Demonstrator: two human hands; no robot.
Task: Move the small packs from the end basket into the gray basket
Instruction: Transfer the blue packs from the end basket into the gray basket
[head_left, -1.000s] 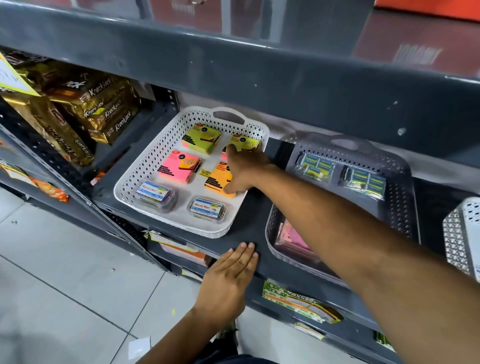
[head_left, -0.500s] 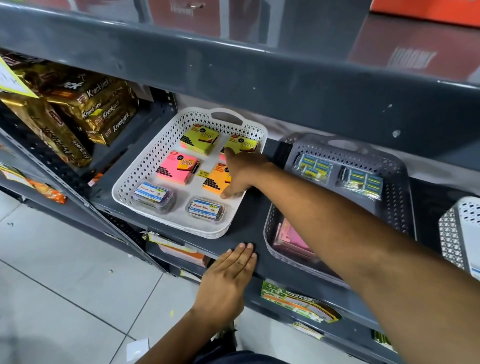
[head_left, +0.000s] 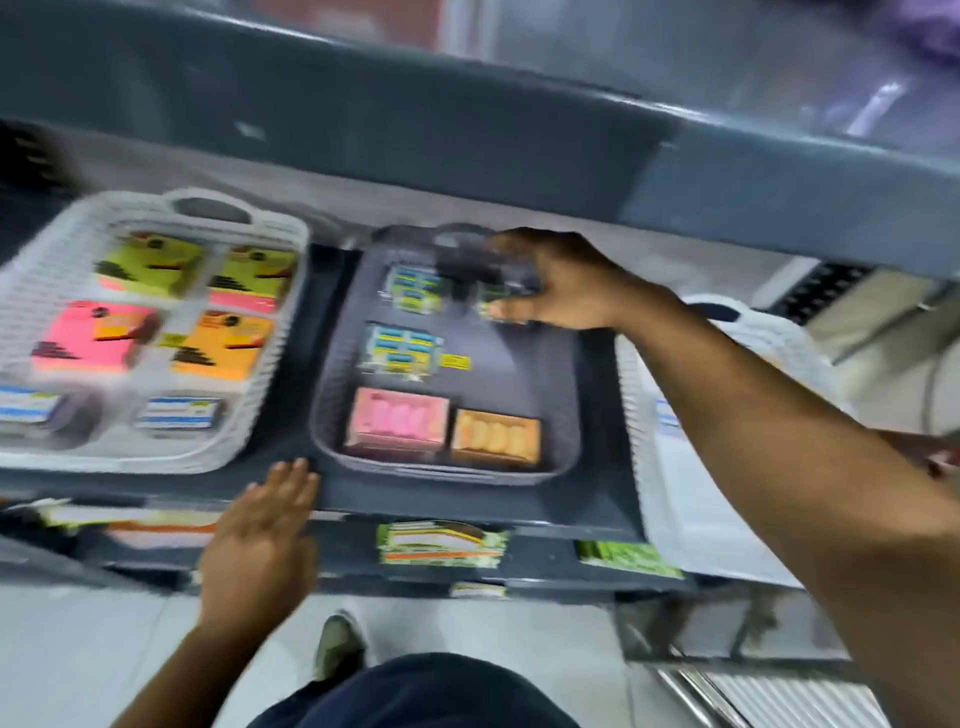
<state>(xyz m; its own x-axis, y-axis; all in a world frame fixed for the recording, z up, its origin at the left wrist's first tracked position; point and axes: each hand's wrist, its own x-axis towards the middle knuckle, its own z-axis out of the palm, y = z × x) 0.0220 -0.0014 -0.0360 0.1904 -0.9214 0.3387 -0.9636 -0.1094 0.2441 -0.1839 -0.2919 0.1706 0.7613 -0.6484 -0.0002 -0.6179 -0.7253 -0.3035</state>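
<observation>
The gray basket (head_left: 556, 395) looks like perforated matt plastic, as does the white basket (head_left: 280, 374) beside it. The small packs (head_left: 402, 348) have a glossy clear wrap. The shelf (head_left: 467, 501) appears to be dark painted metal, fairly matt. The floor (head_left: 78, 649) is smooth pale tile.

Dark gray shelving (head_left: 467, 124), pale floor (head_left: 78, 649)

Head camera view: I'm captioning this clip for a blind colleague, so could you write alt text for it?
A person's right hand reaches into the back of a gray basket on a store shelf, over a small pack; blur hides any grip. The left hand rests flat on the shelf edge. A white basket of colored pads sits beside it.
</observation>
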